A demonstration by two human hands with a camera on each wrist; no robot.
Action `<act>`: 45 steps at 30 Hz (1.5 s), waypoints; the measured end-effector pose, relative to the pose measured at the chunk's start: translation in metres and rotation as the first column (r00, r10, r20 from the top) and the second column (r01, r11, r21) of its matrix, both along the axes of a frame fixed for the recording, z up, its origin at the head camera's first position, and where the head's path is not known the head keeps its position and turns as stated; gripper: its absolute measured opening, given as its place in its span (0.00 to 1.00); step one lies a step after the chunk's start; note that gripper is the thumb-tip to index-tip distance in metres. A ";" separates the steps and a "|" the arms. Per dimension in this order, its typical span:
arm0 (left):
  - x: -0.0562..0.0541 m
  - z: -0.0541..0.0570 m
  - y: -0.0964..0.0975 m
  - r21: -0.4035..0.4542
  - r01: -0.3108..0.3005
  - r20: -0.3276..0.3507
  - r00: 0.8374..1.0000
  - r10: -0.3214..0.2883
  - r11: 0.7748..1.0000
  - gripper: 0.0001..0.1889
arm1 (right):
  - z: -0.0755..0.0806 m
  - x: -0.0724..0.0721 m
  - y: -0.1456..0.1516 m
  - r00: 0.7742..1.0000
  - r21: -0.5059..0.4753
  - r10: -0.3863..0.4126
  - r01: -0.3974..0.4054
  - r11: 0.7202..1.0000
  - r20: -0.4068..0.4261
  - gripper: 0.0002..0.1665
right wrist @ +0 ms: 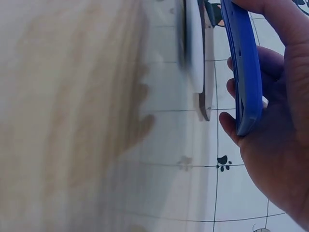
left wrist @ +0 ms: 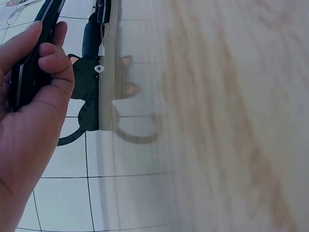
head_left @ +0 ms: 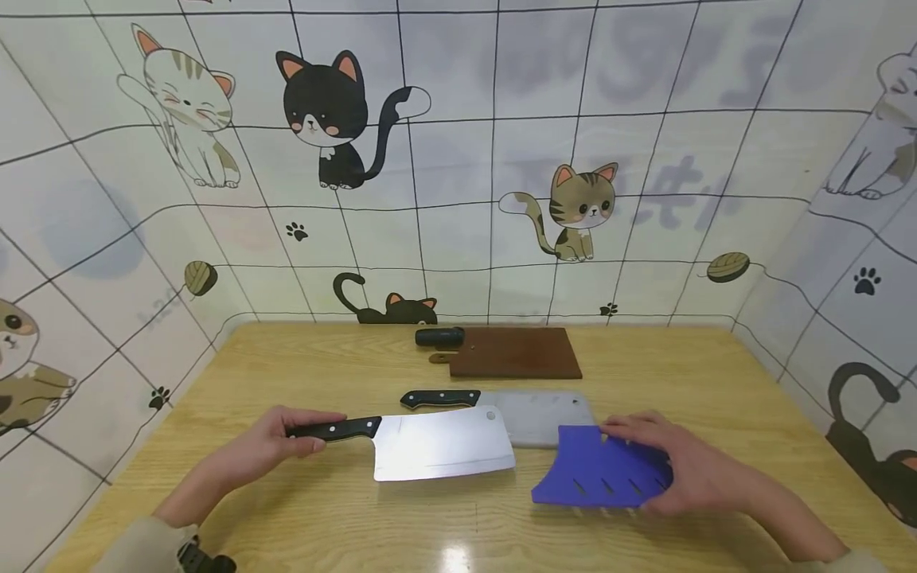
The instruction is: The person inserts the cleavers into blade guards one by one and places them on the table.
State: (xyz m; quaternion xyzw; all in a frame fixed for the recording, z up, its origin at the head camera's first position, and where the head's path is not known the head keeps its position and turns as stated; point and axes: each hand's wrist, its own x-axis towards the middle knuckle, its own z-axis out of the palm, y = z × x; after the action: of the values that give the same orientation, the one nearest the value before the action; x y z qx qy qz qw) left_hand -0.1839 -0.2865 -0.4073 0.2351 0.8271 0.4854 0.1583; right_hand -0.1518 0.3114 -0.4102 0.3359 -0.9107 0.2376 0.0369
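My left hand (head_left: 261, 447) grips the black riveted handle (head_left: 340, 429) of a cleaver (head_left: 444, 446). The cleaver's broad shiny blade points right. In the left wrist view, fingers and thumb curl round that dark handle (left wrist: 34, 63). On the right, my right hand (head_left: 705, 469) holds a blue slotted plastic piece (head_left: 602, 469) with a curved left edge, thumb on the near side and fingers at the far side. The right wrist view shows this blue piece (right wrist: 246, 72) edge-on above the table. Behind both lies a second cleaver (head_left: 544, 422), its blade partly hidden by the held cleaver and the blue piece.
Towards the back of the wooden table (head_left: 322, 358) lies a brown cutting board (head_left: 519, 354). A black cylindrical object (head_left: 440, 337) lies at its left end. Cat-patterned sheeting (head_left: 458, 159) rises behind the table and along both sides.
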 end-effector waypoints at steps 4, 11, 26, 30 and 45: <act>-0.003 0.003 0.004 0.011 -0.035 -0.010 0.999 0.035 0.999 0.22 | 0.005 -0.007 -0.005 0.999 -0.005 0.018 -0.018 1.000 -0.028 0.57; -0.009 0.009 0.014 0.069 -0.054 -0.021 0.998 0.056 0.996 0.22 | 0.016 -0.014 -0.014 1.000 -0.016 0.004 -0.004 1.000 0.010 0.56; -0.014 0.008 0.019 0.106 -0.119 0.004 0.993 0.119 0.987 0.23 | 0.021 -0.017 -0.025 0.994 -0.090 0.097 -0.091 0.992 0.056 0.55; -0.013 0.006 0.018 0.120 -0.111 0.003 0.994 0.111 0.987 0.23 | 0.020 -0.017 -0.027 0.991 -0.107 0.096 -0.085 0.991 0.096 0.54; -0.013 0.002 0.020 0.124 -0.106 0.029 0.994 0.104 0.987 0.23 | 0.014 -0.018 -0.036 0.988 -0.085 0.035 -0.022 0.996 0.148 0.54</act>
State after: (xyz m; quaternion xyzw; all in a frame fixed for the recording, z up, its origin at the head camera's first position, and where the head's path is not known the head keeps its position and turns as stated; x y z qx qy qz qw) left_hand -0.1964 -0.2669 -0.4055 0.1953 0.8044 0.5465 0.1266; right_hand -0.1699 0.2754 -0.3963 0.3284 -0.8953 0.3003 -0.0209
